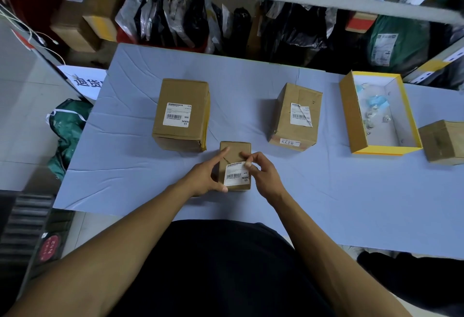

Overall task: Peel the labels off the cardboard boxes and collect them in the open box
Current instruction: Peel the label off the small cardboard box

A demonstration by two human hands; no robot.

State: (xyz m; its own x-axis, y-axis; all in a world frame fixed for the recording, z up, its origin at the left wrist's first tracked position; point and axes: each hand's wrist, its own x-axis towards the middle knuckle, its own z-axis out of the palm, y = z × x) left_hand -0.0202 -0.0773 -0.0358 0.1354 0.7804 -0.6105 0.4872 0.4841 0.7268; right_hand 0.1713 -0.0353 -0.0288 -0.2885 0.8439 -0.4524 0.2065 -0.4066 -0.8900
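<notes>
A small cardboard box (pixel 234 152) stands on the blue table (pixel 326 203) right in front of me, with a white barcode label (pixel 236 176) on its top face. My left hand (pixel 207 174) steadies the box from the left side. My right hand (pixel 262 174) pinches the label's upper right corner, which looks slightly lifted. Two bigger labelled boxes stand behind: one at left (pixel 180 113) and one at right (pixel 295 118), whose label is partly torn. The open yellow-rimmed box (pixel 347 115) at right holds crumpled label scraps.
Another plain cardboard box (pixel 443 142) sits at the far right edge. Shelving with black and grey parcel bags runs along the back of the table. A green bag (pixel 66 125) lies on the floor at left.
</notes>
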